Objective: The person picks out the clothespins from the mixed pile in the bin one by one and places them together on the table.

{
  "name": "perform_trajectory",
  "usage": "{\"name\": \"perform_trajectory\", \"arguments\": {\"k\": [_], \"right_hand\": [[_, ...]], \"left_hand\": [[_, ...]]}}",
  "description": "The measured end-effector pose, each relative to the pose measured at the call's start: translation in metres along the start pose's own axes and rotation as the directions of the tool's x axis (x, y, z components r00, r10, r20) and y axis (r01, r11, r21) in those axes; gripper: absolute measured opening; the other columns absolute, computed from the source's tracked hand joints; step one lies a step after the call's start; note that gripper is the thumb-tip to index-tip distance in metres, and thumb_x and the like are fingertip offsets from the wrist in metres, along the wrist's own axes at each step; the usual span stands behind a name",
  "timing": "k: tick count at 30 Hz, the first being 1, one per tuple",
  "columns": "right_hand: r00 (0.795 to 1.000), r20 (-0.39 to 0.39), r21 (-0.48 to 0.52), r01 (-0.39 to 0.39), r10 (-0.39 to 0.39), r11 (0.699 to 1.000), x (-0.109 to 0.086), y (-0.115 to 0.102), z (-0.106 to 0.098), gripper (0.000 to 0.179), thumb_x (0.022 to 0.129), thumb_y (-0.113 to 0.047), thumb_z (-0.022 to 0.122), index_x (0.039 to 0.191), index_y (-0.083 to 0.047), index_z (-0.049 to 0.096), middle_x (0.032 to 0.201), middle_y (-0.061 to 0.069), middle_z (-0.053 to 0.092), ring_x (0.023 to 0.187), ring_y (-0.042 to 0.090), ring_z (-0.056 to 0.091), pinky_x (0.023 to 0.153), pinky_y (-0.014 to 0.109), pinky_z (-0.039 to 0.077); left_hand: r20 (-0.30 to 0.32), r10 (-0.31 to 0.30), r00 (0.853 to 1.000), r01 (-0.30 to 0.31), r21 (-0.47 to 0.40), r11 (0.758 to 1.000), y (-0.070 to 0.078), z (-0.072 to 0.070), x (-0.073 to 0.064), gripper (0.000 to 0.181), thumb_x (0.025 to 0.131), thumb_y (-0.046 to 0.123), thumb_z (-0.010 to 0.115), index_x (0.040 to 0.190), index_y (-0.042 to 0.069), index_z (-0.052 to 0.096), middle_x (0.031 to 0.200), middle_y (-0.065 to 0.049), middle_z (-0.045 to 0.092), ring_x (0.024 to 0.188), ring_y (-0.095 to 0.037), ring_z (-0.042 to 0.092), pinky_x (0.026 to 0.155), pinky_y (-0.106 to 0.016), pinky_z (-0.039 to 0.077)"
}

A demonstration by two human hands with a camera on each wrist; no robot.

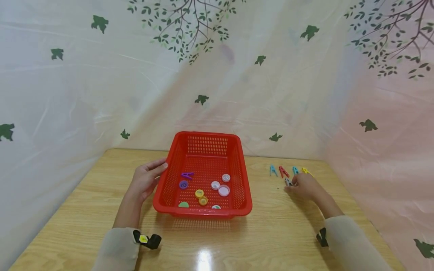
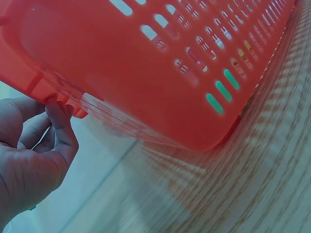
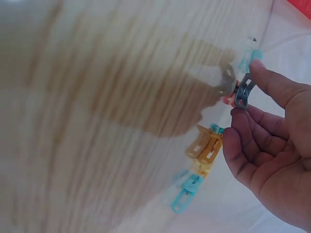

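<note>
My left hand (image 1: 145, 180) grips the left rim of a red plastic basket (image 1: 211, 211), thumb on top of the rim. In the left wrist view the fingers (image 2: 60, 131) curl at the basket's edge. On the right, my right hand (image 1: 306, 186) pinches a grey clothespin (image 3: 244, 91) between thumb and fingertips, at the table. Beyond that hand lie a light blue clothespin (image 1: 273, 170), a red clothespin (image 1: 283, 171), a blue clothespin (image 1: 295, 170) and a yellow clothespin (image 1: 306, 171), partly hidden by the hand.
Inside the basket are a purple clothespin (image 1: 187, 175), a purple cap (image 1: 183, 184), yellow caps (image 1: 199, 194), white caps (image 1: 226, 177), a pinkish cap (image 1: 223, 190) and a green piece (image 1: 183, 204). A patterned curtain (image 1: 237, 113) hangs behind the wooden table (image 1: 264, 233).
</note>
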State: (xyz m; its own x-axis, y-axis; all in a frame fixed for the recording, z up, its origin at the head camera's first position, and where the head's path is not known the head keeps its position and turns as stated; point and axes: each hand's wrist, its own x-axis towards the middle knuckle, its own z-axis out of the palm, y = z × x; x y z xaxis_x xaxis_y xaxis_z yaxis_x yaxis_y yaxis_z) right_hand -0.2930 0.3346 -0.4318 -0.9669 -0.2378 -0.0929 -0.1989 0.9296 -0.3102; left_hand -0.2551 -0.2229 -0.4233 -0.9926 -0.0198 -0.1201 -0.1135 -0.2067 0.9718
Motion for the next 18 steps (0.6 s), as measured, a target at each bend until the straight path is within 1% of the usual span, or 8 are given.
{"name": "perform_trajectory", "arguments": {"k": [2, 5, 12, 18], "right_hand": [[1.000, -0.003, -0.003, 0.010, -0.010, 1.000, -0.0001, 0.0004, 0.0009, 0.041, 0.092, -0.033, 0.077, 0.099, 0.007, 0.070, 0.092, 0.014, 0.071, 0.082, 0.027, 0.065, 0.072, 0.047, 0.057], [1.000, -0.004, 0.000, 0.012, -0.012, 1.000, -0.0007, 0.0007, 0.0021, 0.042, 0.092, -0.033, 0.077, 0.100, 0.007, 0.070, 0.094, 0.015, 0.071, 0.085, 0.028, 0.067, 0.074, 0.048, 0.058], [1.000, -0.001, 0.015, -0.014, 0.014, 1.000, -0.0030, -0.0004, 0.0028, 0.045, 0.093, -0.034, 0.077, 0.103, 0.009, 0.069, 0.097, 0.018, 0.071, 0.085, 0.028, 0.066, 0.074, 0.048, 0.058], [1.000, -0.001, 0.020, -0.019, 0.019, 1.000, -0.0046, -0.0013, 0.0022, 0.045, 0.092, -0.033, 0.077, 0.103, 0.010, 0.068, 0.097, 0.019, 0.070, 0.087, 0.030, 0.066, 0.076, 0.050, 0.058]], "left_hand": [[-0.001, 0.002, 1.000, -0.002, 0.000, 1.000, -0.0001, 0.0002, 0.0001, 0.061, 0.095, 0.025, 0.076, 0.147, 0.002, 0.054, 0.127, -0.004, 0.067, 0.108, -0.015, 0.067, 0.091, -0.031, 0.058], [0.002, 0.002, 1.000, -0.002, -0.001, 1.000, -0.0002, 0.0003, 0.0002, 0.061, 0.095, 0.024, 0.076, 0.147, 0.001, 0.053, 0.125, -0.003, 0.068, 0.107, -0.014, 0.067, 0.091, -0.031, 0.059], [0.000, -0.008, 1.000, 0.008, 0.003, 1.000, 0.0002, 0.0004, -0.0006, 0.061, 0.095, 0.025, 0.076, 0.147, 0.003, 0.054, 0.128, -0.004, 0.067, 0.109, -0.014, 0.067, 0.092, -0.030, 0.058], [-0.001, -0.013, 1.000, 0.013, 0.008, 1.000, 0.0003, 0.0000, -0.0020, 0.061, 0.095, 0.027, 0.076, 0.148, 0.005, 0.054, 0.130, -0.004, 0.067, 0.109, -0.015, 0.067, 0.092, -0.031, 0.058]]}}
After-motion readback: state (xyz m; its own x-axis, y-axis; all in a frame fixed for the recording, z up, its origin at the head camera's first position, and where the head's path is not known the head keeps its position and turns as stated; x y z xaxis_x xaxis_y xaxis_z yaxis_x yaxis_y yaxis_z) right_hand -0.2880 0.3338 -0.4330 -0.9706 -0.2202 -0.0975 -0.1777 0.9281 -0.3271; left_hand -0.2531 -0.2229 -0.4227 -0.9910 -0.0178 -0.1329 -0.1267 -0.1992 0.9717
